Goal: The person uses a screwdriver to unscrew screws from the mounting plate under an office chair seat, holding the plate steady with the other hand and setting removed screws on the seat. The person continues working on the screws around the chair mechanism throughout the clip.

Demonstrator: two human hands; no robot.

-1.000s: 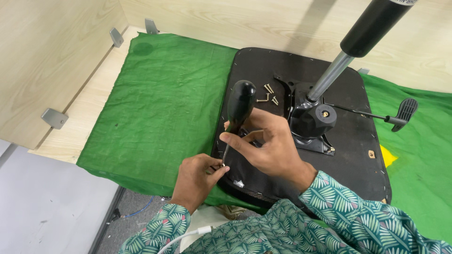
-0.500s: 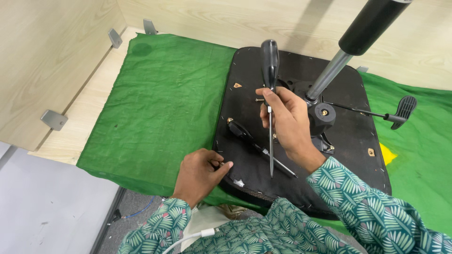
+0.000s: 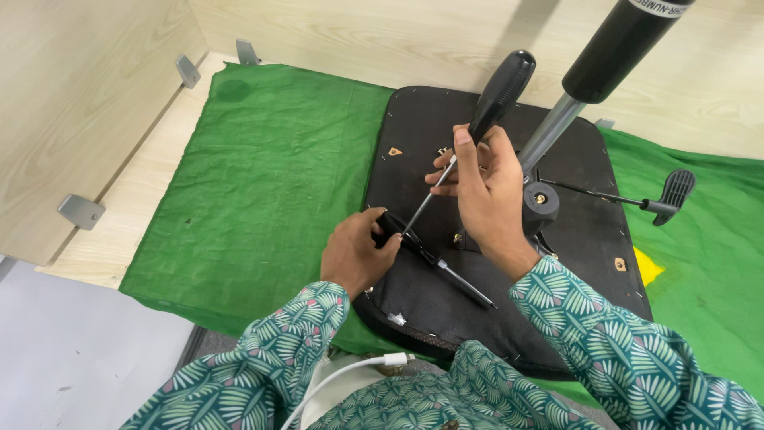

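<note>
At centre frame the left hand (image 3: pixel 356 253) pinches the black handle of a second screwdriver (image 3: pixel 434 261) lying on the upturned black seat base (image 3: pixel 414 119) over the green cloth (image 3: pixel 270 167). To its right the right hand (image 3: pixel 487 185) closes its fingers around the shaft of the large screwdriver (image 3: pixel 477 131) — long axis diagonal, bulbous handle toward the upper right, tip pointing down-left near the left fingertips. A likely fault: gripped low on the shaft, the tip may slip and jab those fingers — or skate across the base.
</note>
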